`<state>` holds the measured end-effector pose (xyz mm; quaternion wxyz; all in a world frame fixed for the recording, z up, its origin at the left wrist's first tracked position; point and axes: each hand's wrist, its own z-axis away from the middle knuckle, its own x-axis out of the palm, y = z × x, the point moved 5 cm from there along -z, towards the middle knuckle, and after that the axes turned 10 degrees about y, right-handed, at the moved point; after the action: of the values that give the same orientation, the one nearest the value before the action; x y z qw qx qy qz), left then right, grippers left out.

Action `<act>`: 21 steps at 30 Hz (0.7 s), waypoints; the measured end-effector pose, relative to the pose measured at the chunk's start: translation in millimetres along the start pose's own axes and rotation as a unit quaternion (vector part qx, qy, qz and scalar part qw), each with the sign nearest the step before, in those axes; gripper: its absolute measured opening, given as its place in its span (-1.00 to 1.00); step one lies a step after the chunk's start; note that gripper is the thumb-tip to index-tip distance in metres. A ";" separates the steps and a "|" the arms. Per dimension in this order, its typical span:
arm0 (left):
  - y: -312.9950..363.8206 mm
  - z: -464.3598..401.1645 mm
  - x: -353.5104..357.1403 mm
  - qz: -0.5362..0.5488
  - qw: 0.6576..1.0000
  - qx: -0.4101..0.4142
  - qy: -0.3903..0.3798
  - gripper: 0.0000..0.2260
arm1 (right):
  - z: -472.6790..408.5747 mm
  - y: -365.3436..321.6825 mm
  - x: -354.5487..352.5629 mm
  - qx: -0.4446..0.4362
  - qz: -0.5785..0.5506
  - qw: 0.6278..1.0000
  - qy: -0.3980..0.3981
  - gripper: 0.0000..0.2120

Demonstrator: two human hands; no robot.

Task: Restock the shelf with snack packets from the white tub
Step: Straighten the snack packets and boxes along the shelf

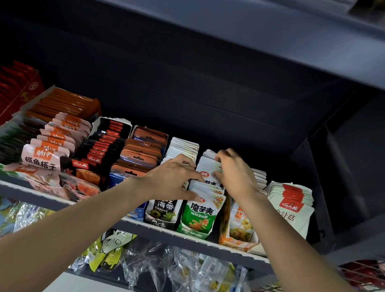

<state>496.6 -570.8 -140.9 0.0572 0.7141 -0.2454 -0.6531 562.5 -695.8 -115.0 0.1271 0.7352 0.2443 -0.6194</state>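
Observation:
A row of white and green snack packets stands upright in an open carton on the dark shelf. My left hand reaches in from the left, its fingers curled against the packets in the middle of that row. At the back of the same row, my right hand pinches the tops of the white packets. The white tub is out of view.
Left of the row stand cartons of black-labelled packets, orange-topped packets and black and red packets. To the right are orange packets and white packets with red labels. An upper shelf hangs overhead. Clear bags hang below.

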 end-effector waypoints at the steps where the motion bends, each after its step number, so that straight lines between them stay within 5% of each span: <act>1: 0.4 0.3 0.0 -0.003 1.000 -0.001 -0.002 -0.51 | 0.8 -1.3 -0.2 -0.002 0.013 1.000 0.004 -0.73; 9: 1.3 0.7 0.2 0.000 1.000 -0.004 -0.003 -0.54 | 1.5 -3.2 -11.5 0.003 0.051 0.997 0.063 -0.92; 15: 9.4 -5.2 -1.9 -0.050 0.999 0.002 -0.007 -0.55 | -1.5 1.0 1.1 0.008 -0.019 1.000 -0.019 -0.73; 21: 28.6 -10.5 2.0 -0.155 0.986 0.047 -0.032 -0.35 | 23.6 11.2 -14.5 0.030 -0.115 0.991 0.063 -0.70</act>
<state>498.9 -599.1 -129.7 -0.0863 0.7244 -0.1642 -0.6639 546.6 -719.8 -106.9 0.0170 0.7432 0.3158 -0.5896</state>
